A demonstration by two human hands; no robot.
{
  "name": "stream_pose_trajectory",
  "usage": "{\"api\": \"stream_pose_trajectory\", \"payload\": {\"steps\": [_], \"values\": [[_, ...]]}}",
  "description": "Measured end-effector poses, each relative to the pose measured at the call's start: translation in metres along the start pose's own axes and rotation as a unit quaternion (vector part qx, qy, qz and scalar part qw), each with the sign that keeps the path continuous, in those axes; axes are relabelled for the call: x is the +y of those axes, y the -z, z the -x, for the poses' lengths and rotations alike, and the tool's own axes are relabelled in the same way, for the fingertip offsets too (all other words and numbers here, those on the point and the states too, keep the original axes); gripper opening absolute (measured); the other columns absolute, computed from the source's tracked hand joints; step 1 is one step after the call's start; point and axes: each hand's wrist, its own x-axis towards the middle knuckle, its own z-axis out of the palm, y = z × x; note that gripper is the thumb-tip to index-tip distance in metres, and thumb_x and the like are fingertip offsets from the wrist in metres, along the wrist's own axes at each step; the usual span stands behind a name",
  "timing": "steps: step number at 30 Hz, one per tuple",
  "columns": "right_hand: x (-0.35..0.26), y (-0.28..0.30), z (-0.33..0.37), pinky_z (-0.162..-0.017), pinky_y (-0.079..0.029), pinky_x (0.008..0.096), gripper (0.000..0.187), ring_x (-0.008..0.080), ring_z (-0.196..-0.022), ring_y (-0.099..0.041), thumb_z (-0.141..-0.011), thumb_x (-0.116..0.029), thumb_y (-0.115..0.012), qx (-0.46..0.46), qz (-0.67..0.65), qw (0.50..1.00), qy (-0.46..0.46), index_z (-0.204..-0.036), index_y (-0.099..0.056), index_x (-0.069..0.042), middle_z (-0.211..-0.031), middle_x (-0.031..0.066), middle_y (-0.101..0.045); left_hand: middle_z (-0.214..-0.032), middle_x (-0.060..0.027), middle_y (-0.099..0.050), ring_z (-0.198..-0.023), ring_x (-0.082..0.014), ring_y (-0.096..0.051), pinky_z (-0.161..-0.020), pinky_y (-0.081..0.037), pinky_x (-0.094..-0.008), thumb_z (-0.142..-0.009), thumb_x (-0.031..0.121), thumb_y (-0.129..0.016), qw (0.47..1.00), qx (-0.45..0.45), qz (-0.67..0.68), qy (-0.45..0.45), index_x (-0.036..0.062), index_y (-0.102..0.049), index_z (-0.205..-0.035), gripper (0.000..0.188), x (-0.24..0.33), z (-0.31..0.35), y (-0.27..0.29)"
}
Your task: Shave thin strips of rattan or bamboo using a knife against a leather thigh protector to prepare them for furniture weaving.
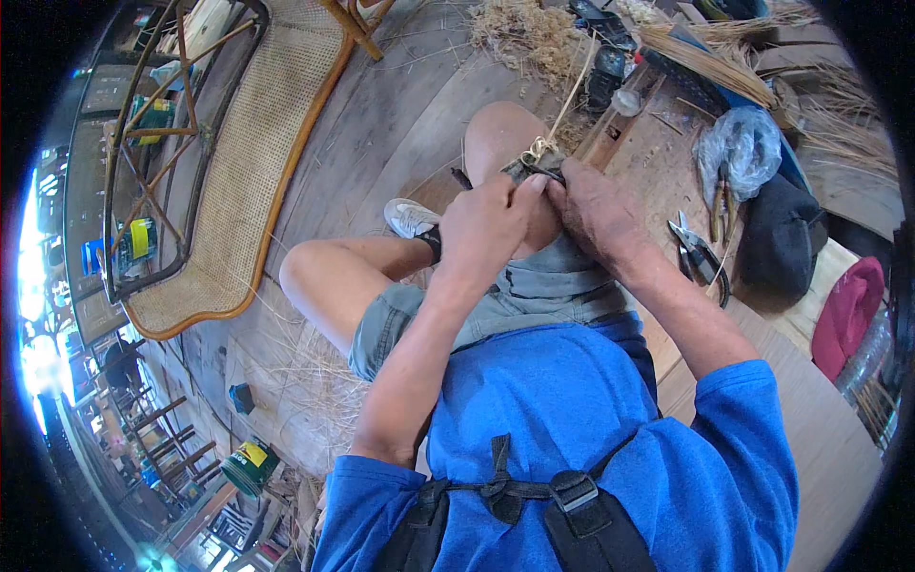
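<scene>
Above my raised knee (498,133), both hands are closed close together. My left hand (494,217) grips a thin dark tool, whose dark end (460,178) sticks out on its left side. A greyish-green pad, perhaps cloth, (518,170) shows between the hands. Pale curled shavings (540,149) sit on top of it. From there a long pale strip, like rattan, (576,88) runs up and away. My right hand (593,212) is curled beside the pad, and its fingers hide what they hold. A black edge crosses between my thumbs.
Right of me lie pliers or snips (701,253), a clear plastic bag (739,148), a black cap (782,238) and bundled strips (710,67). A pile of shavings (524,38) is ahead. A woven cane chair panel (267,143) and a green can (250,467) are at left.
</scene>
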Motion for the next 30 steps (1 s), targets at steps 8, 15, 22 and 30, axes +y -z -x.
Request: {"api": "stream_pose_trajectory", "payload": {"steps": [8, 15, 22, 30], "values": [[0.007, 0.001, -0.002, -0.067, -0.047, 0.0459, 0.028, 0.0373, -0.079, -0.059, -0.088, -0.031, -0.045, 0.027, 0.014, 1.000, -0.003, -0.093, -0.051, -0.004, -0.082, 0.0194, -0.060, -0.061, -0.0218, -0.048, -0.050, -0.0319, -0.046, -0.051, -0.039, -0.0390, -0.087, 0.023, -0.050, 0.985, -0.077, 0.154, -0.019, -0.0041, -0.048, -0.068, 0.033, -0.051, 0.076, 0.015], [0.040, -0.006, -0.008, -0.062, -0.048, 0.0411, 0.032, 0.0332, -0.074, -0.061, -0.088, -0.032, -0.046, 0.026, -0.062, 0.996, -0.061, -0.096, -0.055, -0.003, -0.081, 0.0181, -0.061, -0.053, -0.0124, -0.046, -0.046, -0.0199, -0.044, -0.045, -0.035, -0.0339, -0.083, 0.017, -0.054, 0.979, -0.032, 0.199, 0.003, 0.0008, -0.047, -0.061, 0.028, -0.101, 0.207, 0.071], [0.023, 0.034, 0.006, -0.050, -0.038, 0.0205, 0.031, 0.0064, -0.057, -0.049, -0.089, -0.032, -0.050, -0.026, -0.464, 0.870, -0.166, -0.093, -0.058, -0.003, -0.067, -0.0006, -0.051, -0.055, -0.0066, -0.045, -0.053, -0.0109, -0.043, -0.048, -0.037, -0.0297, -0.089, 0.024, -0.051, 0.968, 0.036, 0.245, 0.048, -0.0003, -0.052, -0.070, 0.030, -0.044, 0.093, 0.045], [-0.028, 0.023, 0.026, -0.057, -0.041, 0.0200, 0.025, 0.0058, -0.067, -0.049, -0.084, -0.024, -0.058, -0.198, -0.510, 0.834, -0.067, -0.097, -0.055, -0.003, -0.074, -0.0008, -0.050, -0.060, -0.0099, -0.049, -0.055, -0.0110, -0.045, -0.052, -0.040, -0.0285, -0.088, 0.020, -0.054, 0.943, 0.032, 0.330, -0.020, 0.0008, -0.054, -0.089, 0.019, -0.039, 0.062, 0.020]]}}
